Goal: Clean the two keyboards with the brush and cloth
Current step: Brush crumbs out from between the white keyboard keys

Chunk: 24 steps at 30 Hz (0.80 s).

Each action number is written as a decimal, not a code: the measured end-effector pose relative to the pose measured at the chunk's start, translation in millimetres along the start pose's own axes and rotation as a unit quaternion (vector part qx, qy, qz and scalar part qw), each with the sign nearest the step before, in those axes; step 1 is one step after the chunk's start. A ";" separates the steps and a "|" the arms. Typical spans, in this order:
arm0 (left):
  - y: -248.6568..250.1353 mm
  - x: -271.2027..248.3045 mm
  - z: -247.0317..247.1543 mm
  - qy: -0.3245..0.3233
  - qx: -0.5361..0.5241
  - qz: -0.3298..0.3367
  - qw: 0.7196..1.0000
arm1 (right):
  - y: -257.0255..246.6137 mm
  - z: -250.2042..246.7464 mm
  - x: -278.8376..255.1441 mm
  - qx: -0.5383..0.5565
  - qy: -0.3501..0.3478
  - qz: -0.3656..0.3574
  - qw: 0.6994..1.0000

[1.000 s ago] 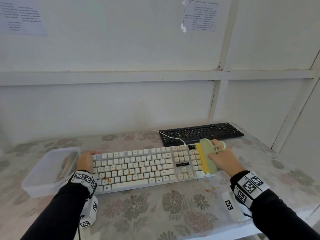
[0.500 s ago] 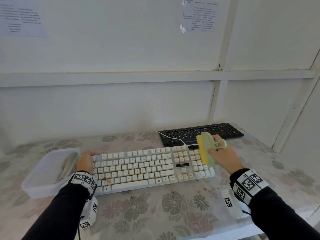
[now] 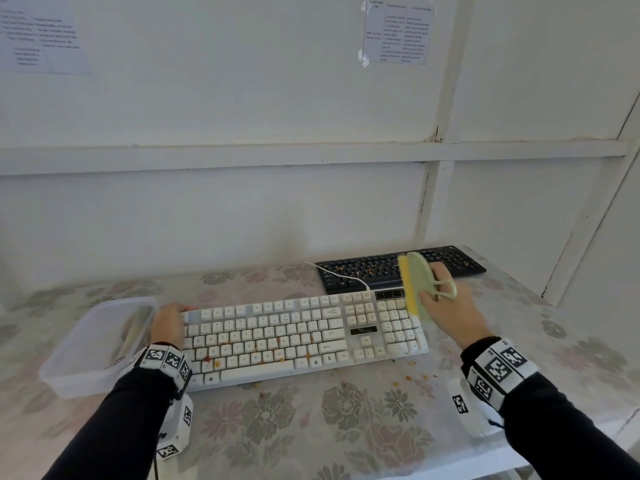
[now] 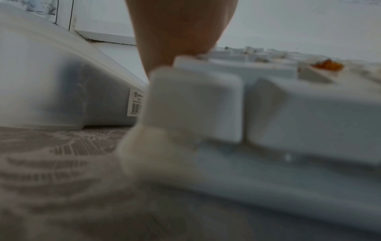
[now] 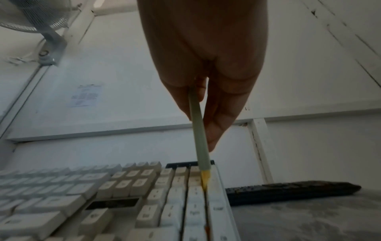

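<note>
A white keyboard (image 3: 294,337) with orange crumbs on its left and middle keys lies across the table. My left hand (image 3: 173,320) rests on its left end, fingers laid toward the back edge; up close it shows as my left hand (image 4: 177,32) at the corner of the white keyboard (image 4: 288,114). My right hand (image 3: 434,287) grips a pale green brush (image 3: 417,282) with yellow bristles, over the back right corner of the number pad. The brush (image 5: 199,138) has its bristle tips between the two rightmost key columns. A black keyboard (image 3: 367,270), strewn with crumbs, lies behind.
A clear plastic container (image 3: 69,368) stands against the white keyboard's left end, with a grey thing inside. Loose crumbs (image 3: 412,375) lie on the flowered tablecloth in front of the keyboard's right end. The wall is close behind the black keyboard. A fan (image 5: 41,16) hangs high on the left.
My right hand has carried the brush from the front of the number pad toward its back edge. Crumbs now lie on the cloth in front. My left hand has stayed put.
</note>
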State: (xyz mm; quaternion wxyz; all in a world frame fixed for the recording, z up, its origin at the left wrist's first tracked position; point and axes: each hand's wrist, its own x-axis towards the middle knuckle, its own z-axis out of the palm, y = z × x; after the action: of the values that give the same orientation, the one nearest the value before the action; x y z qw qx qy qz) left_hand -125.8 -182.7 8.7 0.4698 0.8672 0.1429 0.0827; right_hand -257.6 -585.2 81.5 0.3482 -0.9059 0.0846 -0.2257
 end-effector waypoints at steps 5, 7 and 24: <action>0.9 -0.6 -0.1 0.007 0.018 0.013 1.000 | 14.5 6.7 -3.1 -0.049 -0.083 0.070 0.993; 1.5 -0.8 0.3 0.006 0.003 0.009 1.000 | 13.7 6.0 -5.8 -0.047 -0.103 0.111 0.987; 4.5 -8.2 5.2 0.040 -0.094 -0.022 0.994 | 12.2 12.8 -15.8 -0.020 -0.085 0.105 0.991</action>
State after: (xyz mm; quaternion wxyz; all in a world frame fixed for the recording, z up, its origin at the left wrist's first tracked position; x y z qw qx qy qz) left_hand -131.3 -191.7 9.6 0.5453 0.8116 0.1724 0.1194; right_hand -265.5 -581.8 59.5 0.3575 -0.9147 0.1540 -0.1087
